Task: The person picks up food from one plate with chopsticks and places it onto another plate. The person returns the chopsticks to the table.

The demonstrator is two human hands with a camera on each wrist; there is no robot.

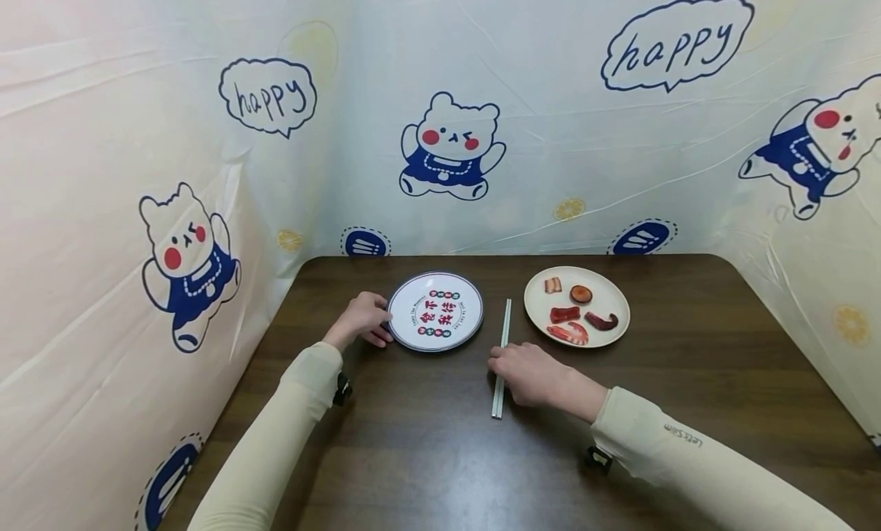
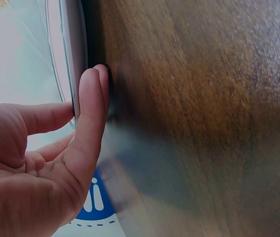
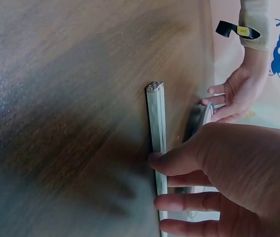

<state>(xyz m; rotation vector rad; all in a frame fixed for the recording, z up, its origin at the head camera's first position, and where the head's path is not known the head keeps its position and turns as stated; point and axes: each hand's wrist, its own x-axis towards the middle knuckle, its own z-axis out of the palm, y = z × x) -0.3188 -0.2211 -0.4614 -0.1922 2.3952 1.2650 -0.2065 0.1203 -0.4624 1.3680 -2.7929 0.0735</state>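
My left hand (image 1: 363, 318) is at the left edge of a round white plate (image 1: 473, 313) with a dark blue rim and red lettering. In the left wrist view, the thumb (image 2: 56, 116) lies on the plate's rim and straight fingers (image 2: 89, 106) reach under it, pinching the edge. My right hand (image 1: 528, 374) pinches a pair of pale green chopsticks (image 1: 507, 320) around their middle. They point away from me, side by side, close over the table between two plates. In the right wrist view, the thumb (image 3: 167, 163) presses one side of the chopsticks (image 3: 157, 118), near their patterned ends.
A cream plate (image 1: 541, 305) on the right carries several food pieces, among them a shrimp (image 1: 570, 333), a curled tentacle (image 1: 602, 321) and a red slab (image 1: 565, 314). Everything stands on a dark wooden table (image 1: 413, 439), with a printed curtain (image 1: 551, 118) around its back and sides.
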